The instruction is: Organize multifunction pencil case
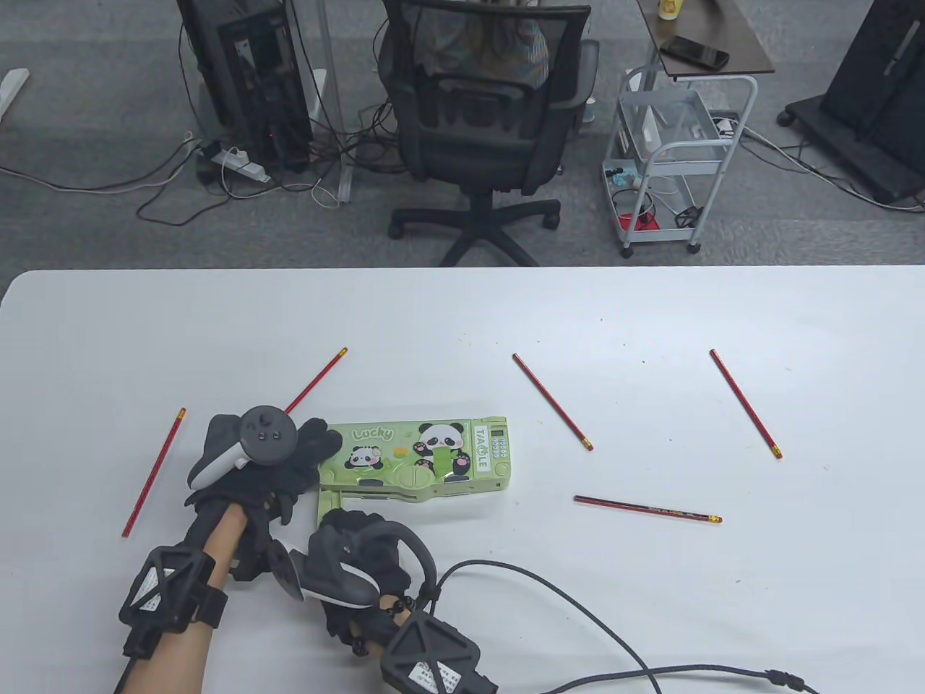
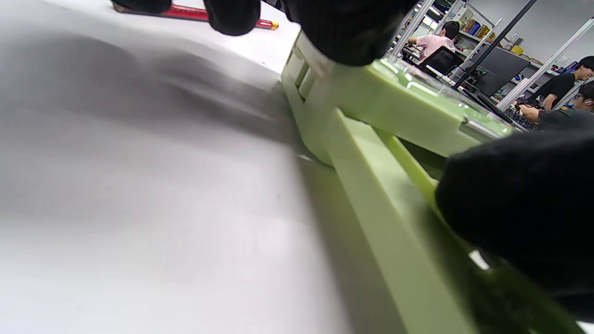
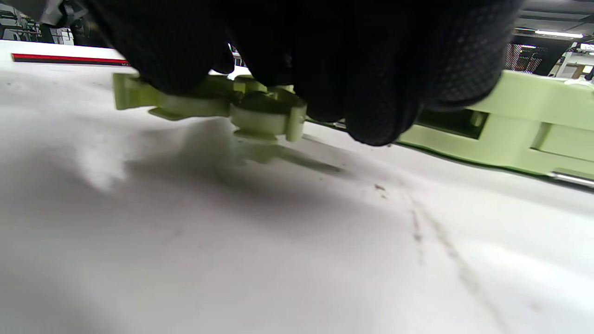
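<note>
A green panda pencil case (image 1: 426, 455) lies flat near the table's middle. A green pull-out part (image 1: 331, 504) sticks out from its front left corner. My left hand (image 1: 314, 447) holds the case's left end, with fingers (image 2: 345, 32) on the top corner. My right hand (image 1: 348, 526) sits just in front of the case, and its fingers (image 3: 371, 93) curl over the pull-out part (image 3: 199, 102) with its round fitting. Several red pencils lie loose on the table, among them ones at the far left (image 1: 154, 473), centre right (image 1: 553, 401) and front right (image 1: 647, 509).
More pencils lie behind my left hand (image 1: 316, 379) and at the far right (image 1: 746, 403). A black cable (image 1: 578, 614) trails over the white table (image 1: 462, 325) in front. An office chair (image 1: 480, 108) and a wire cart (image 1: 672, 159) stand beyond the far edge.
</note>
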Tool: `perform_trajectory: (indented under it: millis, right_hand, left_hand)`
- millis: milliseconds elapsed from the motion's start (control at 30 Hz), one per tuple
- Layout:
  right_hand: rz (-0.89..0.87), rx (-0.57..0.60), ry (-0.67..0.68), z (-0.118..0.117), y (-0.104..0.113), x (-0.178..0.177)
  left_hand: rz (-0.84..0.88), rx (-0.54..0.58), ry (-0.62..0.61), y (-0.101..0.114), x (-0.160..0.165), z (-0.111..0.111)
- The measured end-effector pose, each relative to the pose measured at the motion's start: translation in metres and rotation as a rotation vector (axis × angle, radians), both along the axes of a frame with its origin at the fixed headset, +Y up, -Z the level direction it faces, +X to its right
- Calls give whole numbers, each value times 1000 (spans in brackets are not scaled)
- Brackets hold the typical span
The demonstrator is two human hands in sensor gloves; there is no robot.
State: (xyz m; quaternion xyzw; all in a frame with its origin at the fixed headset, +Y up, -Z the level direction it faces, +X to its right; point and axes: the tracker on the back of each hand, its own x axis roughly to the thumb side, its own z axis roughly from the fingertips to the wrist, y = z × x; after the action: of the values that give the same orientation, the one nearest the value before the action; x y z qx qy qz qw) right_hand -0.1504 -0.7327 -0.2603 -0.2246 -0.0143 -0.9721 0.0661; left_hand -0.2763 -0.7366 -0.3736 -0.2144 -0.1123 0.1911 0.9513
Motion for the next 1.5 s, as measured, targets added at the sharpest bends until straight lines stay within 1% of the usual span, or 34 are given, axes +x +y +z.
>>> perform_trajectory:
  millis: [167,233,333,567,833,1033,1167,1300,1500]
  right_hand:
    - [-76,-22,-16,3,4,6]
    - [-150,-92,-51,2,3,10]
    - [-221,-152,-78,1,2,12]
    - [-182,-201,-76,0,-5,8]
    - [-185,-222,-81,-1,-9,3]
    - [-149,-223,-97,-1,-14,1]
    - [-133,-201,-107,-2,-13,3]
    - [-119,-201,-111,-2,-13,7]
    - [-76,-217,-119,-6,-8,22]
  left_hand:
    - [9,-3,3,0,-1,0]
    - [17,-4,4,0,-1,0]
    - [18,-5,4,0,-2,0]
    - [20,-8,4,0,-2,0]
    - [23,-9,4,0,-3,0]
    - [23,-9,4,0,-3,0]
    - [23,-8,3,0,-2,0]
    - [24,-8,4,0,-2,0]
    - [27,-8,5,-1,-2,0]
